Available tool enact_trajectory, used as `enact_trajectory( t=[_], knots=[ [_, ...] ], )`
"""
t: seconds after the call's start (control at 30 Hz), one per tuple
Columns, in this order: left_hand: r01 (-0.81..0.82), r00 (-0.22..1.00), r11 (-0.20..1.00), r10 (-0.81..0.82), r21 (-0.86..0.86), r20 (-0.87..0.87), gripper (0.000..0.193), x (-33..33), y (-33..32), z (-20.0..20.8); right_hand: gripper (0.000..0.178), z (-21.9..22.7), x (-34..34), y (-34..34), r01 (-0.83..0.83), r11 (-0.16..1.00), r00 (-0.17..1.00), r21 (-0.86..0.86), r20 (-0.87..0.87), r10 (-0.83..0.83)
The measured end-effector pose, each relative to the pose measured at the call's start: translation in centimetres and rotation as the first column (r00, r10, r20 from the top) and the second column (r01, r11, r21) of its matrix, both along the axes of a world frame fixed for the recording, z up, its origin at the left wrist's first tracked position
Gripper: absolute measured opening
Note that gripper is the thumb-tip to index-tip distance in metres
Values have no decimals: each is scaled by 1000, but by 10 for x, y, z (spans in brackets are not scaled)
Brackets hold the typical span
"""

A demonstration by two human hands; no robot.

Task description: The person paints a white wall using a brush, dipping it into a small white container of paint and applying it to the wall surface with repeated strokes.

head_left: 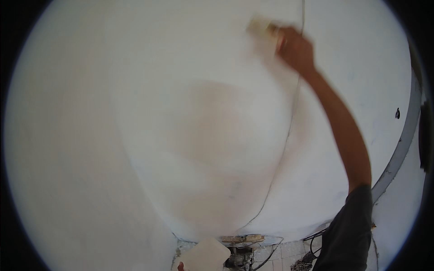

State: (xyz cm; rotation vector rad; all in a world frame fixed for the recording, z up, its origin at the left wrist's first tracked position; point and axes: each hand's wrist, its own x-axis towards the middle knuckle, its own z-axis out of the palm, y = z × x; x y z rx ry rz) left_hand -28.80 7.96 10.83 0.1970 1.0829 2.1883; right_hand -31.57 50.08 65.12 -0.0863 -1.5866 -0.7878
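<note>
My right hand (294,49) is raised high against the white wall (203,58), its fingers closed round a pale yellowish hand tool (261,28). Motion smears the tool, so its exact kind does not show; its pale end is at or very close to the wall. At the bottom edge, a fingertip of my left hand (181,266) lies against the left side of a flat cream board (205,256), which it appears to grip. The rest of that hand is hidden or out of the picture.
A thin dark cable (285,144) runs down the wall. On the tiled floor (287,253) at the wall's foot lie a strip of wood (242,238) and dark clutter (239,258). A patterned cloth (303,263) is near my right sleeve. A grey band (400,149) edges the wall at right.
</note>
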Motion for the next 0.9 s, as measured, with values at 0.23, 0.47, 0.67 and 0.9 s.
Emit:
enact_trajectory(
  t=[0.23,0.47,0.67,0.9],
  knots=[
    [37,895,965,-147,259,421,70,13,26,1,23,-305,89,-85,-405,478,679,-779,93,728],
    [77,805,927,-275,-367,-526,78,20,43,-4,19,-431,151,-164,-158,-44,853,-986,-159,497],
    [66,921,989,-111,132,372,73,20,82,-3,18,-430,174,-163,-458,-507,714,-730,-642,280],
    [192,906,961,-252,201,339,71,14,106,21,15,-451,192,-146,-433,-338,811,-836,-525,258]
  ],
)
